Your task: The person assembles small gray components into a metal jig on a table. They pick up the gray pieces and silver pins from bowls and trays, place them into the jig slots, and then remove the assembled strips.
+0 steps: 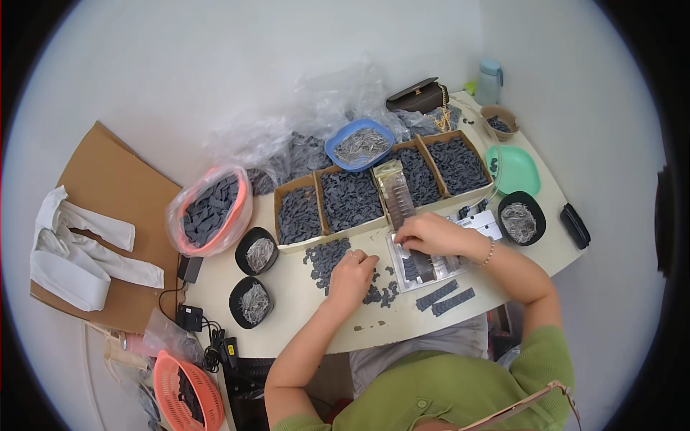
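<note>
Over the white table (291,294), both hands (351,276) (431,233) curl palm-down, their grip impossible to tell.

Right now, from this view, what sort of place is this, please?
Probably a workspace for handling small parts by hand: a cream table holds loose dark pieces by the left hand, cardboard compartments of similar pieces, and black bowls of thin silvery parts.

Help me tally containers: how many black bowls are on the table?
3. Two stand at the left of the table: the farther black bowl and the nearer black bowl. The right-hand black bowl stands by the green tray.
</note>
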`<state>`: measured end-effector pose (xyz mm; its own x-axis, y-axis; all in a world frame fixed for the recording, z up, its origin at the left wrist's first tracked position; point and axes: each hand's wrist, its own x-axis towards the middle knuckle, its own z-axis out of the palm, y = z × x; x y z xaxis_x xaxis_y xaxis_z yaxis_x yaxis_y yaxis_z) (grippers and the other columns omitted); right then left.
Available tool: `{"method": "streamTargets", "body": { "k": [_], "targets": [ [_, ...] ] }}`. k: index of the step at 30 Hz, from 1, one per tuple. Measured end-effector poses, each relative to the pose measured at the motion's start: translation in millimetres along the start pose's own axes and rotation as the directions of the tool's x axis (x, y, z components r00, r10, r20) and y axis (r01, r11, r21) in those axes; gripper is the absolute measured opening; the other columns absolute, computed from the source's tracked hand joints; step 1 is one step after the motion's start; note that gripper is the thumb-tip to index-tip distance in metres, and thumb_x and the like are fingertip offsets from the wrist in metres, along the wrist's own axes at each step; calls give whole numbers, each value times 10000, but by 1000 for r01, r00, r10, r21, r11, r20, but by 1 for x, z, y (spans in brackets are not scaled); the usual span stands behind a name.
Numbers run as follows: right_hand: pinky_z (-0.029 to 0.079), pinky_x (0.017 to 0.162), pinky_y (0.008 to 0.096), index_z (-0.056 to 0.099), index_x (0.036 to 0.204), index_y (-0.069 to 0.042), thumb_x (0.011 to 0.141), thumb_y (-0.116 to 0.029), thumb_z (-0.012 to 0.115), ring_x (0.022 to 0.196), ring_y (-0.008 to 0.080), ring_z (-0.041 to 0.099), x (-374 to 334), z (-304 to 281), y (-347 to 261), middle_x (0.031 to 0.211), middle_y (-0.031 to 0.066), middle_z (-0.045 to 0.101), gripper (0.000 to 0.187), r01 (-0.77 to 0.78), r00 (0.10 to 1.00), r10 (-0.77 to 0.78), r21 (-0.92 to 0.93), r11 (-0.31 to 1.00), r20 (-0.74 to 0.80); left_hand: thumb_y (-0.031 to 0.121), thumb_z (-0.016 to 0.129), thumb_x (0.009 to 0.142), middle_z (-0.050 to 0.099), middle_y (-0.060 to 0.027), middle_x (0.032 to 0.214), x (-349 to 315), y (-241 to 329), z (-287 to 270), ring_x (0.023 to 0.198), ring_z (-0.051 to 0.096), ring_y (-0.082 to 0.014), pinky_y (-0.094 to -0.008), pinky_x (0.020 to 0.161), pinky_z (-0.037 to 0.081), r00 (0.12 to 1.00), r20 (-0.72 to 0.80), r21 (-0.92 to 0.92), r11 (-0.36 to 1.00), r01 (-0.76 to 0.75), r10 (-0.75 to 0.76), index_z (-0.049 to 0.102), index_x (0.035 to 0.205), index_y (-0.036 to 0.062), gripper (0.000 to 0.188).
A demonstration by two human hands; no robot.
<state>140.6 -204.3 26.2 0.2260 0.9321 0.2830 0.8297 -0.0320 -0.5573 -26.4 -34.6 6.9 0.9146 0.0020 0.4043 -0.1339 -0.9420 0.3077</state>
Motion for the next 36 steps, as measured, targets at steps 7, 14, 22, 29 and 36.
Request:
{"method": "streamTargets", "body": {
  "k": [7,14,22,29,36],
  "targets": [
    [497,689,377,648,984,-34,763,-183,698,766,272,588,-36,23,-10,823,85,567,271,87,991,-115,-312,946,-74,-10,640,792,640,-113,854,24,9,3,754,626,-270,-331,680,502,992,58,-382,915,129,-116,686,960,13,176],
    [491,730,365,627,967,0,769,-254,693,862,253,565,-48,16,-33,923,95,583,328,119,981,-173,-435,893,-88,52,688,784,637,-102,803,33,17,31,695,626,-266,-339,615,497,994,-89,-287,957,35,-63,695,914,24,133],
    [502,729,397,675,876,-35,834,-164,627,820,305,628,-31,-9,-8,865,107,651,144,-28,991,22,-43,999,-131,295,635,863,581,-75,559,13,42,34,464,578,-229,-347,435,459,999,39,203,979,11,-19,687,1033,143,234],
    [493,786,412,657,971,-52,819,-215,645,885,312,627,34,33,-12,908,123,648,223,57,998,-56,-40,998,28,305,645,838,576,-49,567,-7,55,18,475,579,-209,-342,442,463,993,121,175,984,-39,18,671,1035,103,283],
    [492,781,420,631,973,-50,786,-191,694,901,328,624,57,55,-19,943,147,637,243,24,982,-13,-58,998,189,26,619,698,556,-112,795,-18,6,-17,787,578,-275,-387,662,481,995,-83,127,989,72,-62,606,788,44,93]
  ]
}}
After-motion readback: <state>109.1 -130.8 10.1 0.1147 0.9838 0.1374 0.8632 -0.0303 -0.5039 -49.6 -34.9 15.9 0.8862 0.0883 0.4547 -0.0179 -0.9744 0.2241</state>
